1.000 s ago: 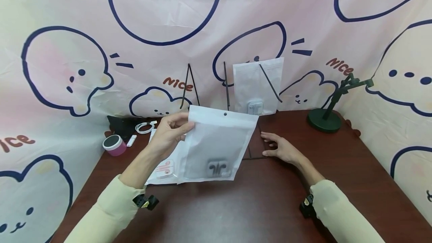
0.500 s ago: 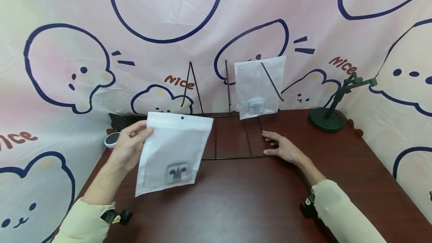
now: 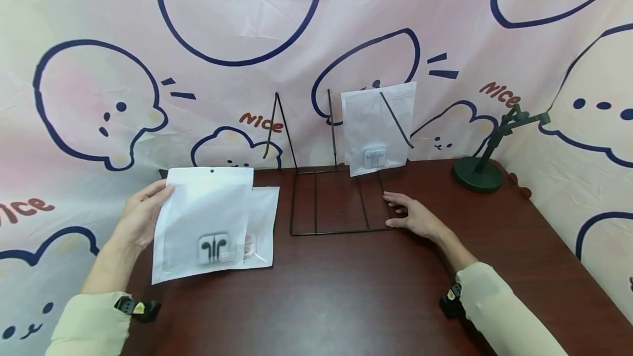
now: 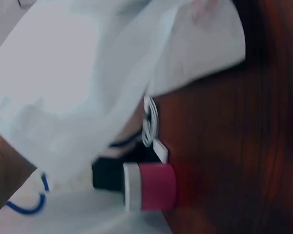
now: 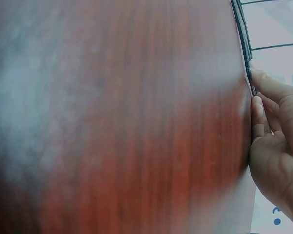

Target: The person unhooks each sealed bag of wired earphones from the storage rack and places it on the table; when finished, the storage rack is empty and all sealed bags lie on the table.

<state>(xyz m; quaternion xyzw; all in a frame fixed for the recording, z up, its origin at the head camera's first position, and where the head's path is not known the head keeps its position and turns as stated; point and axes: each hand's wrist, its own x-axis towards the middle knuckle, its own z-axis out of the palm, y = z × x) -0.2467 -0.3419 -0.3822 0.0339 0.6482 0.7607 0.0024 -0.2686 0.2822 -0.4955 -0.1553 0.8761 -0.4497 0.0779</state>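
My left hand (image 3: pixel 140 216) pinches a white zip pouch (image 3: pixel 198 202) by its upper left edge. Dark earphones in a square case (image 3: pixel 214 248) show through the pouch's lower part. Behind it, partly covered, a second white pouch (image 3: pixel 264 213) lies on the table with something pinkish inside. In the left wrist view the held pouch (image 4: pixel 63 73) fills the upper left. At the right front corner of a black wire rack (image 3: pixel 341 232), my right hand (image 3: pixel 415 218) rests its fingertips and thumb on the side bar. A third white pouch (image 3: pixel 368 120) hangs from the rack's right hook.
A green stand with a jointed arm (image 3: pixel 477 174) is at the back right. In the left wrist view a pink jar with a white rim (image 4: pixel 156 186), a small white stick (image 4: pixel 160 150) and a coiled white cable (image 4: pixel 149 122) lie beyond the pouches. A printed cloth hangs behind the table.
My left hand has carried the pouch leftward, and it now overlaps the left part of the pouch lying on the table. The right hand has stayed at the rack's corner.
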